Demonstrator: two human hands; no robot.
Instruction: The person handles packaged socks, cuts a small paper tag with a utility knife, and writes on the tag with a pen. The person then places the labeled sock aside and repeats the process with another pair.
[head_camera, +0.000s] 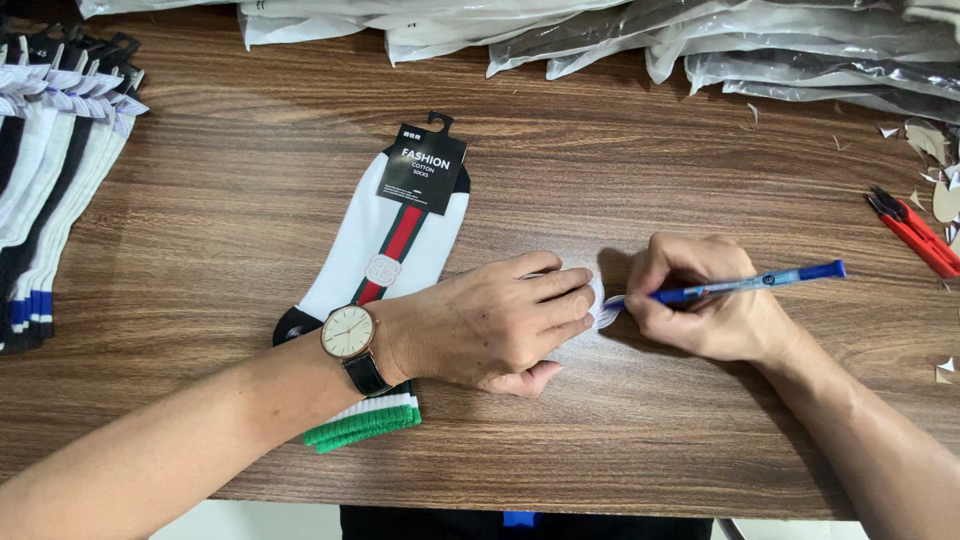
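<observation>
Head view: left hand (490, 325) flat, fingers together, on one label (597, 300); right hand (700, 300) pinching one pen (745, 284).

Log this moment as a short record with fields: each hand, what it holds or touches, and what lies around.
left hand: flat, palm down, pressing a small white paper label onto the brown wooden table; round-faced wristwatch with black strap on the wrist
right hand: grips a blue ballpoint pen, tip at the label
under left forearm: white sock with red-green stripe, green cuff and black header card
far left: row of carded socks
top edge: clear plastic bags
far right: red cutters, paper scraps
</observation>
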